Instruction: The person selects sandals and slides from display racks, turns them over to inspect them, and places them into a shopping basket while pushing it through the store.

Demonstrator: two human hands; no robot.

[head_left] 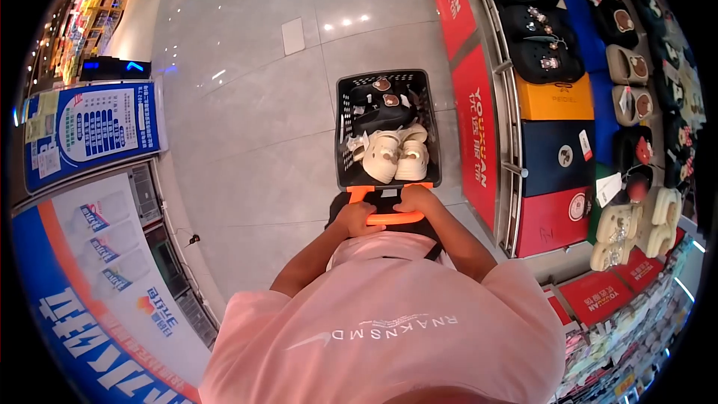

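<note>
Both my hands grip the orange handle (393, 218) of a black plastic shopping basket (345, 135) held out in front of me over the grey tiled floor. My left hand (357, 218) wraps the handle's left end, my right hand (417, 198) its right end. Inside the basket lie a pair of cream clog shoes (394, 154) at the near side and black clog shoes (381, 108) with small charms behind them. I wear a pink T-shirt.
A red display rack (476, 138) stands at my right, its shelves holding black, cream and beige clogs (628, 224) and coloured boxes (555, 157). Blue and white poster boards (93, 131) line the left wall. Grey tiled floor (254, 135) stretches ahead.
</note>
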